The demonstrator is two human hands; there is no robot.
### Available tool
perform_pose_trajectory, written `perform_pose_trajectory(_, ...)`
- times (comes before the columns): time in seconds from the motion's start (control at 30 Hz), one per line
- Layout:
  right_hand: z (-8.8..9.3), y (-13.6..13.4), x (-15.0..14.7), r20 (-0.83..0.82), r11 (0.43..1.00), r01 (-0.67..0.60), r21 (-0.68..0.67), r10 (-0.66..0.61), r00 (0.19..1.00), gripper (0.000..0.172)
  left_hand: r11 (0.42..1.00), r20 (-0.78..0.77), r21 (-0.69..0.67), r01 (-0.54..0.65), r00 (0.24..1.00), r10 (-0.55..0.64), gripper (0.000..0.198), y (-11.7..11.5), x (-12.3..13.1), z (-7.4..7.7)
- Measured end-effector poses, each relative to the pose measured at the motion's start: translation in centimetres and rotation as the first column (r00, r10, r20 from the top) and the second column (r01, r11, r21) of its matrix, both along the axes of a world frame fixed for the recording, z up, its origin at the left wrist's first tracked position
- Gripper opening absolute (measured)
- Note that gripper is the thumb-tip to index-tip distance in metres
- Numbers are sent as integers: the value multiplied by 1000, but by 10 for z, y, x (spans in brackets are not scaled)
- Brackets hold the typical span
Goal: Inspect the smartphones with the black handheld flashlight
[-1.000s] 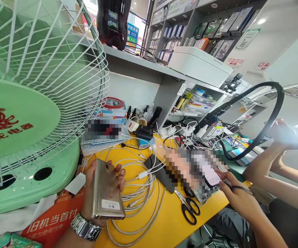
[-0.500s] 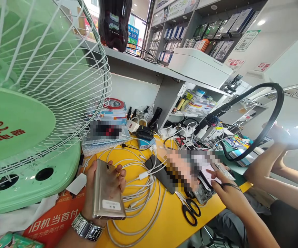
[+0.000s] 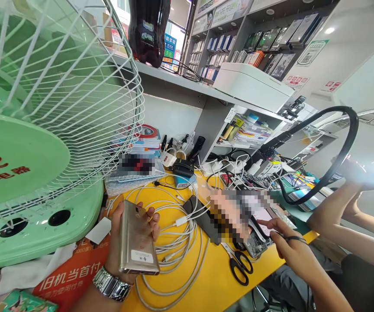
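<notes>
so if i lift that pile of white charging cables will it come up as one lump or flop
Likely floppy: the white charging cables lie in loose, thin loops, so they should sag. They cross one another, so lifting one may drag others along. Probably light for their bulk.

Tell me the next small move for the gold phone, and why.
Probably turn the gold smartphone over in the left hand: only its back, with a white label, shows, so its front can't be checked yet. The right hand is occupied above an opened phone on the yellow bench.
</notes>
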State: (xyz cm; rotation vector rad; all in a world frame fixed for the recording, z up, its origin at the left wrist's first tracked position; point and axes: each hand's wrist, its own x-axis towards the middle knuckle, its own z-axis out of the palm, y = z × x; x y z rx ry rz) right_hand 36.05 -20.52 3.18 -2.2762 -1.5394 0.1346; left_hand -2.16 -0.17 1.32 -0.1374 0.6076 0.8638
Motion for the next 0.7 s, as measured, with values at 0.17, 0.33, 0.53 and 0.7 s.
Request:
perform_pose_trajectory(0.17, 25, 18, -55, -117, 989, -148, 18, 150, 982, 34, 1000, -39, -8, 5, 999, -6, 34, 0, 1, 0)
perform_pose_trajectory(0.33, 40, 45, -117, -199, 940, -341, 17, 338, 920, 21, 1000, -66, 3, -2, 998, 2, 35, 0, 2, 2)
perform_pose_trajectory(0.53, 55, 77, -164, -294, 830, -517, 210, 558, 776, 19, 1000, -80, -6, -12, 997, 11, 34, -1, 4, 5)
perform_pose_trajectory(0.7, 76, 118, -199, -399, 689, -571, 447, 725, 562, 19, 1000, -90, 19, -7, 996, 9, 32, -2, 4, 2)
